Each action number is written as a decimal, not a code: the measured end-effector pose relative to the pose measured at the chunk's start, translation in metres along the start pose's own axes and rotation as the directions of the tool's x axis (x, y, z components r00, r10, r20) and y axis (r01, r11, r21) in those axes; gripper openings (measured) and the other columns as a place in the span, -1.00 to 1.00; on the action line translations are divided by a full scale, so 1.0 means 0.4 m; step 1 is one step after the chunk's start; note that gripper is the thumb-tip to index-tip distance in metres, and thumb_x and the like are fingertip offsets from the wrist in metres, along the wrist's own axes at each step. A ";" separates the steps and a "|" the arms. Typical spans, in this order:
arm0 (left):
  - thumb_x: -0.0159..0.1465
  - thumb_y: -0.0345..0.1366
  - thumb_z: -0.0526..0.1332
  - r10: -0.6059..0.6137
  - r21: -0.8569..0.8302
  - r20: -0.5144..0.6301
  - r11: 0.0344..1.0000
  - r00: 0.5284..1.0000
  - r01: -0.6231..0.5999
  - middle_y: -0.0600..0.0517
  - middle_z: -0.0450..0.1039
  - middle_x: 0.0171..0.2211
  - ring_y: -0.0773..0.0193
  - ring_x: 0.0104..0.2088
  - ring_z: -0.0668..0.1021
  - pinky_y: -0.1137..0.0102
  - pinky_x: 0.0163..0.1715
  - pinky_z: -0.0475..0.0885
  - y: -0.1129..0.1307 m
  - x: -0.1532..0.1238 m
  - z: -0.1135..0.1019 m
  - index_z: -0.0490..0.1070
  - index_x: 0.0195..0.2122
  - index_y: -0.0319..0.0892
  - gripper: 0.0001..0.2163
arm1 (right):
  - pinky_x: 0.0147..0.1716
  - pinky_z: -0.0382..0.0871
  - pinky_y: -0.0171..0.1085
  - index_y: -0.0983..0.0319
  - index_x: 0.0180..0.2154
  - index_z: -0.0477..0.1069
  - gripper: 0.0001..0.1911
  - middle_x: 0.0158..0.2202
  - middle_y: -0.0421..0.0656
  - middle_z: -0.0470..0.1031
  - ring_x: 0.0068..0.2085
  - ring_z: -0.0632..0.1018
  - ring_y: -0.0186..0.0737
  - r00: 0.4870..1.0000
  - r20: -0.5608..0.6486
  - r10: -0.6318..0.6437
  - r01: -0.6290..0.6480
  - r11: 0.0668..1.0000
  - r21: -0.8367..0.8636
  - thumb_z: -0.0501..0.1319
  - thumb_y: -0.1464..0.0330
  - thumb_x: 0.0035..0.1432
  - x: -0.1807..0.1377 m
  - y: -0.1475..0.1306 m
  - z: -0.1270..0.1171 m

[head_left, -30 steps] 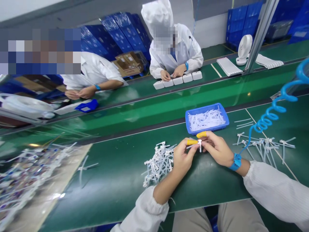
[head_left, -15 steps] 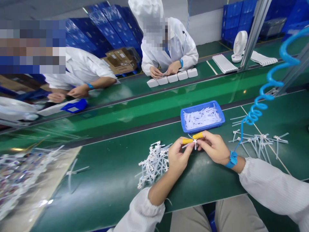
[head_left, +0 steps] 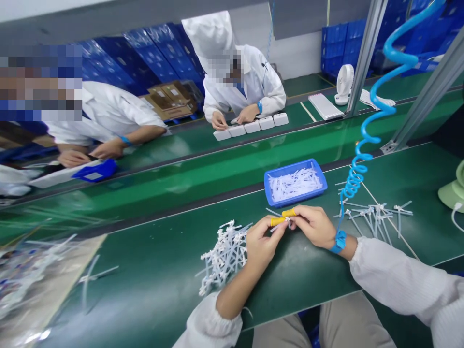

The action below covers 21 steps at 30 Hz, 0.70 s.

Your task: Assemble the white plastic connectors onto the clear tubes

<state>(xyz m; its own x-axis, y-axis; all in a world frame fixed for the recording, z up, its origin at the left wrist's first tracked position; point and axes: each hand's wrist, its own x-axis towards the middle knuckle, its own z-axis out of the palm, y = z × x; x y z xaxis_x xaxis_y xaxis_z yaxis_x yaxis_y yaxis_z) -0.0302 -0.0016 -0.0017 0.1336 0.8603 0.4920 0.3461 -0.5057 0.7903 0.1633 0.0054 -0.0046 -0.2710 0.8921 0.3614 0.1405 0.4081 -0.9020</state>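
i have the left hand and the right hand together above the green surface, between me and the blue tray. the fingers of both are pinching one small white fitting where their tips meet; thin pale tubes run out from it to the left, though the fingers hide some of it. a yellow finger cot covers a fingertip on each hand. just left of my left hand i see a loose pile of white fittings with tubes lying on the surface. the tray, just beyond the hands, holds many short whitish strips. to the right, more tubed fittings lie scattered, and a coiled blue cord comes down to the wrist strap on my right arm. across from me, a co-worker in white bends over a row of white cases.
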 end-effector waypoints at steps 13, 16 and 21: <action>0.42 -0.34 0.36 0.316 0.213 -0.136 0.935 0.939 -0.284 0.02 0.62 -0.29 0.25 -0.32 0.64 0.39 -0.30 0.56 -0.018 0.037 -0.033 0.59 -0.21 -0.14 -0.96 | -0.05 0.52 -0.32 0.21 -0.15 0.68 -0.81 -0.16 -0.16 0.73 -0.12 0.70 -0.19 0.805 0.593 -0.007 0.100 0.987 -0.124 0.29 0.52 0.31 -0.010 0.070 0.061; 0.44 -0.36 0.35 0.395 0.231 -0.030 0.896 0.918 -0.378 -0.01 0.66 -0.25 0.19 -0.23 0.69 0.33 -0.18 0.60 0.018 0.074 0.013 0.61 -0.17 -0.12 -0.96 | -0.04 0.51 -0.33 0.23 -0.11 0.68 -0.80 -0.11 -0.15 0.74 -0.09 0.70 -0.19 0.789 0.614 -0.009 0.095 0.990 -0.107 0.29 0.52 0.32 -0.004 0.092 0.071; 0.47 -0.30 0.32 0.397 0.105 0.366 0.881 0.842 -0.461 -0.06 0.70 -0.15 0.10 -0.11 0.70 0.19 0.00 0.62 0.107 0.161 0.147 0.65 -0.06 -0.07 -0.89 | -0.12 0.57 -0.28 0.20 -0.31 0.66 -0.87 -0.26 -0.17 0.74 -0.19 0.68 -0.13 0.882 0.468 -0.062 0.102 0.993 -0.061 0.41 0.54 0.11 0.006 0.113 0.077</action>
<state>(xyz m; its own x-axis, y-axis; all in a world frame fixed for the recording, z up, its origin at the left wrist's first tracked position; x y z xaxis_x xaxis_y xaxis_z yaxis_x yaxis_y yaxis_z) 0.0475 0.0360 0.0422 0.5896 0.5473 0.5939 0.3408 -0.8353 0.4315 0.1395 0.0201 -0.0516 -0.6931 0.6709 0.2638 0.1700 0.5077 -0.8446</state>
